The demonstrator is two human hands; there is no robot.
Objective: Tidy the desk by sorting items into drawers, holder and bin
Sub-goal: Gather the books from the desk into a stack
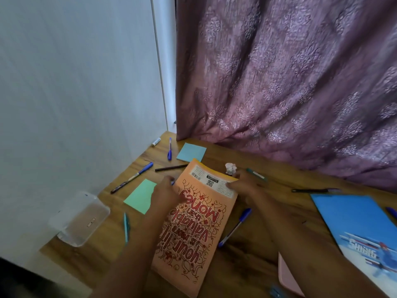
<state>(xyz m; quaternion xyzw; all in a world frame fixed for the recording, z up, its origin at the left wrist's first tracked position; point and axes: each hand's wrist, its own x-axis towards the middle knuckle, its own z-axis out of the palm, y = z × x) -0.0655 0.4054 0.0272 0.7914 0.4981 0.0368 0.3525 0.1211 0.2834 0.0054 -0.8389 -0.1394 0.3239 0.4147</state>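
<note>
notebook: orange notebook (193,229) lies flat mid-surface (107,252), far end under both hands
right hand (243,183): fingers pinch the far corner
left hand (166,191): over left edge; grip blurred, cannot tell
risk: lifting could knock the crumpled paper (231,168) or blue pen (234,227); both lie just beside

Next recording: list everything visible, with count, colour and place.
desk: one, wooden, underneath
curtain: one, purple, behind desk
orange book: one, orange, desk centre
blue book: one, blue, right edge
clear box: one, transparent, left edge
blue note: one, blue, near curtain
green note: one, green, left of orange book
paper ball: one, white, beyond orange book
pens: about eight, blue, teal, dark, scattered
pink item: one, pink, bottom right, cut off
right grip: holds orange book's far corner
left grip: at orange book's left edge, hold unclear
</note>
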